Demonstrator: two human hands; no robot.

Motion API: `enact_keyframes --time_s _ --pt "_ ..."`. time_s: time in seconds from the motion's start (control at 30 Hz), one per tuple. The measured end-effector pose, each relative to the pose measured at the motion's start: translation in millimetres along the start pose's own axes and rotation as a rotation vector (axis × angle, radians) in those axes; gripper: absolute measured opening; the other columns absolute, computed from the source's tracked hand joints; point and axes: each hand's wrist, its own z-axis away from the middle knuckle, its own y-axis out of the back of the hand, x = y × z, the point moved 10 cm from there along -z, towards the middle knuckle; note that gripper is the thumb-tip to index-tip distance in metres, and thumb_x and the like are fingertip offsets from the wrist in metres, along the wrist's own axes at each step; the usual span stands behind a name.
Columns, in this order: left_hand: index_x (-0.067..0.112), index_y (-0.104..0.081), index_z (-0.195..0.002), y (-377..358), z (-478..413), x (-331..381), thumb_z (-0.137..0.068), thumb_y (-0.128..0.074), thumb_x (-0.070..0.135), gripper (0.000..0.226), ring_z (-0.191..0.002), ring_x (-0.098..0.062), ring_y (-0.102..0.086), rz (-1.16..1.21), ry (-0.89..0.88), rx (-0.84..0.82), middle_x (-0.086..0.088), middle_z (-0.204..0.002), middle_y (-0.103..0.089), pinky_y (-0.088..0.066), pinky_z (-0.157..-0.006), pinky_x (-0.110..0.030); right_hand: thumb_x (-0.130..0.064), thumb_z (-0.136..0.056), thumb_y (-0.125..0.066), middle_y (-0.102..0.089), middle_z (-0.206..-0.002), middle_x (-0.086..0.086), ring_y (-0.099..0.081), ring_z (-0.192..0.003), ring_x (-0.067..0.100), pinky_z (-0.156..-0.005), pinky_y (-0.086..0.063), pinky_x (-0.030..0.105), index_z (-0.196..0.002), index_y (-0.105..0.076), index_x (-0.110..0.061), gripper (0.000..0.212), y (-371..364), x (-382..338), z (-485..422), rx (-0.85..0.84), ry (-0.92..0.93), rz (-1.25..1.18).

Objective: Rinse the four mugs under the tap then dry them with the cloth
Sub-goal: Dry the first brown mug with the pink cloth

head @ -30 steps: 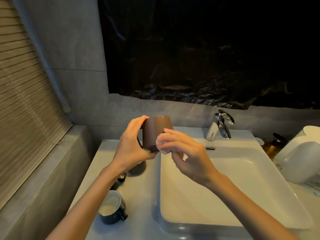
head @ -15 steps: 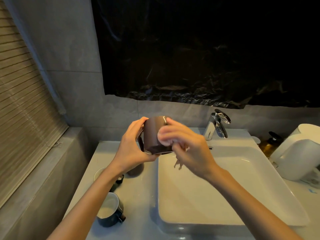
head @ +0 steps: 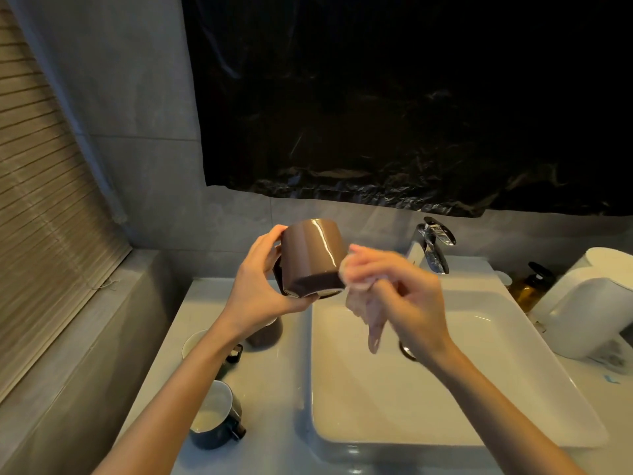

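My left hand (head: 262,279) grips a brown mug (head: 313,257), held upside down with its mouth tilted toward me, above the sink's left rim. My right hand (head: 400,296) pinches a pale cloth (head: 363,299) against the mug's right side; the cloth's tail hangs down over the basin. On the counter at the left stand a dark mug with a white inside (head: 217,418), another mug (head: 195,342) mostly hidden by my left forearm, and a brown mug (head: 269,332) under my left wrist. The chrome tap (head: 433,246) is at the back; no water shows.
The white rectangular sink (head: 479,389) fills the middle right. An amber pump bottle (head: 529,284) and a white appliance (head: 589,299) stand at the right. Black plastic sheet covers the wall above. A slatted blind and a ledge run along the left.
The mug has tipped further so its base faces up. My right hand with the cloth has slid from the mug's front to its right side, and the cloth now hangs down.
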Motion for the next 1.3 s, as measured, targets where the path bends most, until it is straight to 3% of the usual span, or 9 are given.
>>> enact_keyframes --time_s 0.1,0.23,0.3,0.4,0.73,0.9,1.07,1.2,1.3 --pt "0.050 -0.030 -0.125 -4 1 4 -0.056 -0.091 0.011 0.099 -0.115 0.020 -0.041 -0.007 -0.007 -0.029 0.031 -0.126 -0.039 -0.036 -0.087 0.000 -0.013 -0.087 -0.040 -0.062 -0.103 -0.001 -0.058 -0.100 0.003 -0.085 -0.043 0.014 -0.091 -0.068 -0.018 0.029 19 24 -19 0.092 -0.232 0.096" --pt "0.052 -0.031 -0.124 -4 2 6 -0.056 -0.090 0.009 0.099 -0.115 0.023 -0.040 0.022 0.004 -0.033 0.037 -0.124 -0.040 -0.035 -0.087 0.002 -0.031 -0.079 -0.056 -0.040 -0.135 -0.008 -0.050 -0.105 -0.006 -0.081 -0.045 0.013 -0.133 -0.045 -0.038 0.055 -3 57 -16 -0.306 -0.467 0.101" --pt "0.053 -0.031 -0.125 -6 1 5 -0.057 -0.090 0.011 0.100 -0.117 0.021 -0.040 0.041 0.020 -0.046 0.044 -0.123 -0.040 -0.036 -0.088 0.000 -0.020 -0.074 -0.070 -0.032 -0.142 -0.009 -0.057 -0.098 0.001 -0.079 -0.052 0.019 -0.143 -0.022 -0.050 0.089 -20 61 -6 -0.503 -0.473 0.078" --pt "0.053 -0.030 -0.126 -9 0 6 -0.057 -0.090 0.011 0.100 -0.119 0.018 -0.042 0.057 0.028 -0.074 0.048 -0.121 -0.041 -0.041 -0.087 -0.004 -0.016 -0.069 -0.085 -0.042 -0.142 -0.004 -0.058 -0.114 0.011 -0.096 -0.052 0.035 -0.146 -0.019 -0.044 0.106 -28 55 -9 -0.487 -0.386 0.033" --pt "0.035 -0.028 -0.139 -25 -5 31 -0.058 -0.088 0.021 0.102 -0.122 0.007 -0.035 -0.275 -0.163 -0.098 0.018 -0.133 -0.034 -0.033 -0.091 -0.001 -0.021 -0.058 -0.086 -0.041 -0.123 -0.017 -0.040 -0.110 0.014 -0.090 -0.041 0.024 -0.135 -0.039 -0.026 0.090 -19 32 -22 -0.286 -0.090 0.498" --pt "0.031 -0.036 -0.134 -23 -5 25 -0.053 -0.088 0.024 0.097 -0.115 0.006 -0.039 -0.343 -0.159 -0.046 0.013 -0.129 -0.040 -0.035 -0.087 -0.001 -0.026 -0.067 -0.085 -0.026 -0.143 -0.020 -0.029 -0.117 0.011 -0.098 -0.032 0.018 -0.149 -0.023 -0.035 0.103 -16 33 -17 -0.417 -0.166 0.475" --pt "0.026 -0.040 -0.134 -30 -1 25 -0.053 -0.086 0.016 0.095 -0.118 0.003 -0.042 -0.340 -0.182 -0.085 0.011 -0.130 -0.043 -0.041 -0.093 -0.014 -0.023 -0.079 -0.044 -0.048 -0.109 0.004 -0.043 -0.110 0.024 -0.089 -0.046 0.030 -0.115 -0.034 -0.042 0.041 -4 33 -37 -0.197 -0.315 0.065" --pt "0.024 -0.040 -0.137 -32 -1 22 -0.051 -0.088 0.017 0.099 -0.119 0.007 -0.041 -0.301 -0.158 -0.075 0.010 -0.130 -0.045 -0.034 -0.094 -0.006 -0.011 -0.090 -0.046 -0.050 -0.111 -0.005 -0.045 -0.107 0.009 -0.092 -0.034 0.013 -0.119 -0.049 -0.021 0.030 -22 4 -40 -0.213 0.031 0.428" --pt "0.025 -0.041 -0.135 -24 -4 15 -0.050 -0.088 0.019 0.097 -0.117 0.010 -0.040 -0.261 -0.111 -0.043 0.010 -0.129 -0.046 -0.034 -0.092 -0.004 0.003 -0.086 -0.057 -0.065 -0.107 0.000 -0.057 -0.102 0.015 -0.091 -0.042 0.021 -0.108 -0.066 -0.007 0.026 -34 -16 -21 -0.251 0.264 0.485"
